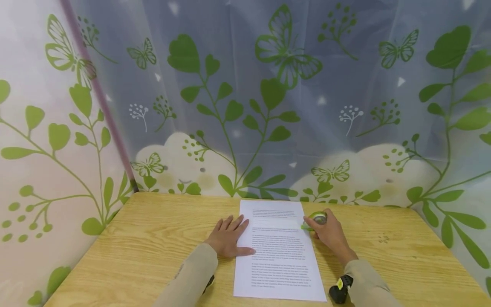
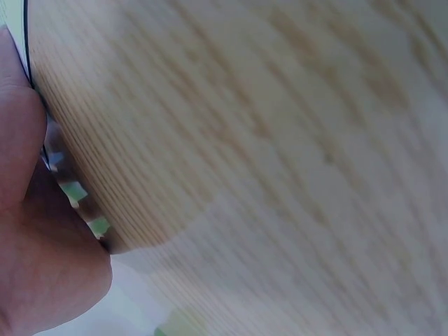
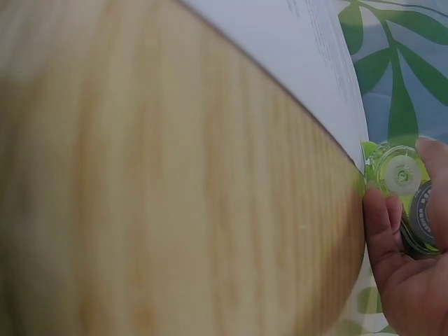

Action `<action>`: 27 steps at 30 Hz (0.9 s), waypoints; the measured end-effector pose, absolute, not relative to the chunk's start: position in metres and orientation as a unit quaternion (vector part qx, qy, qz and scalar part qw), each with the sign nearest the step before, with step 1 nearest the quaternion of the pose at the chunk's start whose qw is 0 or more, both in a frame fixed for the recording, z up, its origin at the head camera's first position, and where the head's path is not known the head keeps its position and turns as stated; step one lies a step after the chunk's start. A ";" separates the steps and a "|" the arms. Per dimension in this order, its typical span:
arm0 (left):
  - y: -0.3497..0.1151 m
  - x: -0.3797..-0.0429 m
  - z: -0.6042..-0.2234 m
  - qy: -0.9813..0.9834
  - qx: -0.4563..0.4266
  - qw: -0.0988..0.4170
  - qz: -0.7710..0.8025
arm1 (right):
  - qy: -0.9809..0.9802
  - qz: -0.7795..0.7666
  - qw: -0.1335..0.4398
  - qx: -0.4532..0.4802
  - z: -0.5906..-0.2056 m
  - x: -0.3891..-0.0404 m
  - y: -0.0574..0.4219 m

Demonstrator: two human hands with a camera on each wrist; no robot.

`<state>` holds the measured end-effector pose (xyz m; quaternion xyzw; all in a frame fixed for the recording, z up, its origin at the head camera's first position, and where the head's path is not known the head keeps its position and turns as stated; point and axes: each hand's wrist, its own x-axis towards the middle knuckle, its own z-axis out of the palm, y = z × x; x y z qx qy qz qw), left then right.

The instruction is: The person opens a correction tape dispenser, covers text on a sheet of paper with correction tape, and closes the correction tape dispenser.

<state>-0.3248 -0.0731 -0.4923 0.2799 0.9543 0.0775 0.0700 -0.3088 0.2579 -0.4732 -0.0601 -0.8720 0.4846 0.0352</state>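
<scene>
A printed sheet of paper [image 1: 276, 260] lies lengthwise on the wooden table, with a blank band between lines of text near its top. My left hand [image 1: 229, 238] rests flat on the sheet's left edge, fingers spread and thumb over the text. My right hand [image 1: 331, 234] grips a green, see-through correction tape dispenser [image 1: 318, 219] at the sheet's upper right edge. In the right wrist view the dispenser [image 3: 402, 175] shows a pale reel and a dark one, its tip at the paper's edge. Whether the tip touches the paper, I cannot tell.
The wooden table [image 1: 153, 238] extends to both sides of the sheet. Behind it hangs a curtain [image 1: 238, 106] printed with green leaves and butterflies, close to the table's back edge. A black wrist device [image 1: 340, 289] sits at my right cuff.
</scene>
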 end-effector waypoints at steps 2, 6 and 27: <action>-0.073 -0.325 -0.492 0.954 0.281 0.069 0.080 | -0.871 0.487 0.036 -0.059 -0.474 -0.310 0.258; -0.072 -0.322 -0.485 0.954 0.277 0.078 0.081 | -0.867 0.492 0.041 -0.062 -0.478 -0.311 0.259; -0.070 -0.315 -0.472 0.938 0.274 0.069 0.201 | -0.718 0.689 0.012 -0.095 -0.479 -0.307 0.282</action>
